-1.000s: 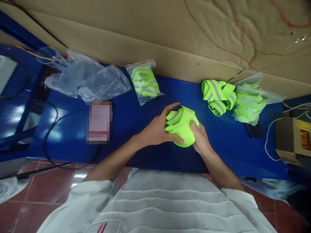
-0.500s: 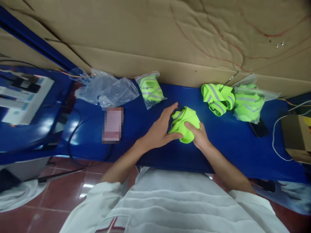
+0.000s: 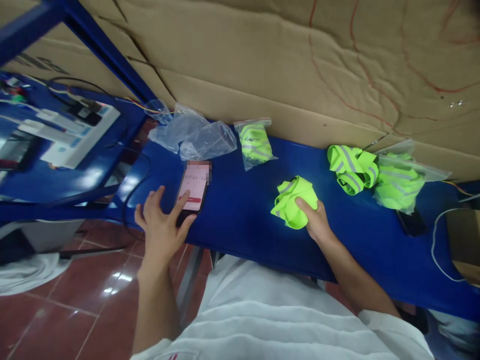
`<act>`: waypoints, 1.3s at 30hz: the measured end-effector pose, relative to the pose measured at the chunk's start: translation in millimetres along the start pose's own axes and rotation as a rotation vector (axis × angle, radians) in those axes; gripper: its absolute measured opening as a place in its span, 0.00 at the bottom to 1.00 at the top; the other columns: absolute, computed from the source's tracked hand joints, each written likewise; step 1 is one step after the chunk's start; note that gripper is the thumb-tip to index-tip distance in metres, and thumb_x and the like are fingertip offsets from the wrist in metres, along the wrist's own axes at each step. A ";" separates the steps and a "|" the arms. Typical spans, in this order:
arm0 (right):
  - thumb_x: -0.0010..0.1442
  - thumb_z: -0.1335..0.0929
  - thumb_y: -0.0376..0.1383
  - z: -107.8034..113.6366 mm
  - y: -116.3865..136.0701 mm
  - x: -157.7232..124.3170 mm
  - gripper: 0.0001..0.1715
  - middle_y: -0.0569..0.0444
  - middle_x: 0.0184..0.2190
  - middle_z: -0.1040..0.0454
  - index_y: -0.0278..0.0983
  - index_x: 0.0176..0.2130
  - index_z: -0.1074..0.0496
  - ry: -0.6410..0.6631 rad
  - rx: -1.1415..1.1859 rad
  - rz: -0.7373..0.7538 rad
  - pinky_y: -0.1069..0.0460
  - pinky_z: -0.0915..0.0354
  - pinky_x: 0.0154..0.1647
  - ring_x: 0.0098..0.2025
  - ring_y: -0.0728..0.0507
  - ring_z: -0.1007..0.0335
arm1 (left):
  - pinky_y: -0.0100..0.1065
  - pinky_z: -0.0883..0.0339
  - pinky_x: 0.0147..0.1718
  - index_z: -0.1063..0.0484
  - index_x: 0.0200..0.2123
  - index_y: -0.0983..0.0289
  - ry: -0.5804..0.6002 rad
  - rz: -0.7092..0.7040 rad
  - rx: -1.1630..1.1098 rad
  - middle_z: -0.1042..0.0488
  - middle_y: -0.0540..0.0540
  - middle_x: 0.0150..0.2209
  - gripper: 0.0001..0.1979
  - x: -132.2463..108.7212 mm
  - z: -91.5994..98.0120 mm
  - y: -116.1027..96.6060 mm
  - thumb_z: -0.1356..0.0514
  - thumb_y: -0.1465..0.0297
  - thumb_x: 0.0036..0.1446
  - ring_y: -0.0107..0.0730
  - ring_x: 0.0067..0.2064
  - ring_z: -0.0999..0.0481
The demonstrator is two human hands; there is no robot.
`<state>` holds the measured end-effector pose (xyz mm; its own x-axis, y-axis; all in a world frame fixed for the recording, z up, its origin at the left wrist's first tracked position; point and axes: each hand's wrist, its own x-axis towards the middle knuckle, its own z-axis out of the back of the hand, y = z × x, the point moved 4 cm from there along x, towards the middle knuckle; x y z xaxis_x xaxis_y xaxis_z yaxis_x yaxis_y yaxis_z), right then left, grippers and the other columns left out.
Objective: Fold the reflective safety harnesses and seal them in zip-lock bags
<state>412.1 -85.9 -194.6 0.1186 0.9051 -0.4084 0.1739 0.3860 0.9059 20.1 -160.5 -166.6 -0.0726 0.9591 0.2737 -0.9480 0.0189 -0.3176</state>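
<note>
My left hand [image 3: 164, 227] is spread over the lower part of a smartphone [image 3: 194, 186] lying on the blue table, its index finger at a red button on the lit screen. In my right hand [image 3: 316, 216] is a folded bundle of neon-yellow reflective strap [image 3: 295, 200] with grey stripes, the thumb pressed on top. Behind and to the right lies a loose reflective strap bundle [image 3: 351, 167]. Beside it, a clear zip bag [image 3: 400, 182] holds another neon bundle. A second filled zip bag [image 3: 256, 145] rests near the back edge, left of centre.
Crumpled clear plastic bags [image 3: 195, 135] lie at the back left. A white power strip [image 3: 80, 137] with plugs sits on the neighbouring blue surface. A dark phone [image 3: 411, 222], a white cable [image 3: 434, 240] and a cardboard box [image 3: 465, 245] are at the right. Cardboard [image 3: 240, 60] lines the back.
My left hand has left the strap bundle and moved left to the smartphone. My right hand still holds the bundle. The view has shifted to the left.
</note>
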 end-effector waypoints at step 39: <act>0.56 0.20 0.43 2.6 30.3 -13.1 0.32 0.52 0.48 0.17 0.41 0.58 0.24 0.201 -0.021 0.172 0.49 0.24 0.50 0.47 0.42 0.19 | 0.51 0.36 0.68 0.42 0.71 0.57 0.550 -0.302 -0.794 0.37 0.64 0.71 0.45 102.4 -23.2 -160.8 0.29 0.50 0.58 0.52 0.70 0.33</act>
<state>418.4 -86.5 -162.0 -0.0520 0.9741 -0.2199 0.1470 0.2253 0.9631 172.2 -58.7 -108.7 0.4789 0.8765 0.0501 -0.4080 0.2727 -0.8713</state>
